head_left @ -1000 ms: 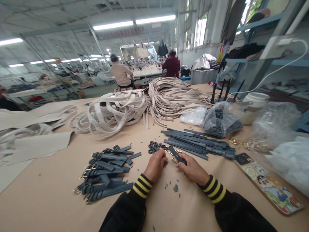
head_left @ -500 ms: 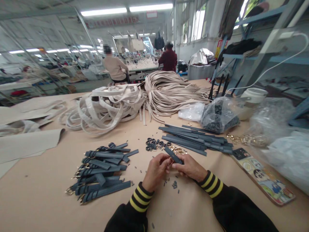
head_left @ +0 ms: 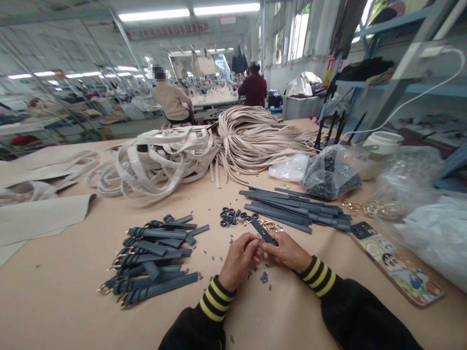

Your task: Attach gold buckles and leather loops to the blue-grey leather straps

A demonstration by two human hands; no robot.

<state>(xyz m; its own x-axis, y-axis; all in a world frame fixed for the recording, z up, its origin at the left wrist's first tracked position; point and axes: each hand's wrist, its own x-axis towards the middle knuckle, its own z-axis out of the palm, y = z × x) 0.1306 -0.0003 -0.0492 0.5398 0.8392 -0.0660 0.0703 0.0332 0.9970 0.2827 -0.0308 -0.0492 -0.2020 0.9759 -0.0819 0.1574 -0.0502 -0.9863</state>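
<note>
Two hands on one dark strap, gold at the fingertips

Strap (head_left: 264,232) is front & centre, held btwn both hands, looks just above the worktop (head_left: 73,287) — short, flat, blue-grey, w/ a gold-coloured fleck on its face. Right hand (head_left: 292,253): thumb & fingers closed on its near end, far end sticking out free. Left hand (head_left: 239,260): fingertips pinched nearly together beside the strap, prob. on a small gold buckle (head_left: 260,240); exact grip hidden by the fingers.

Handling, judging by looks: strap light, bendy w/ some body, not fragile. Smooth faces may slide a bit, so best hold = thumb & fingers flat on both faces, close to the buckle. Buckle prob. hard, slick, fiddly; take it by the frame edges.

Materials: flat straps (head_left: 292,209), leather-like, straight-edged, in a loose fan to the right. Buckled straps (head_left: 156,233) heaped at left w/ bands round them & gold ends. Dark rings (head_left: 231,213), round & hollow, next to shiny gold hardware (head_left: 269,225) just beyond the hands. Tiny dark bits (head_left: 263,277) near the wrists. Farther back: pale webbing (head_left: 160,138) in soft tangled coils, beige strips (head_left: 251,138) gathered in a bundle, crinkly clear bag (head_left: 330,175) of dark pieces.
</note>
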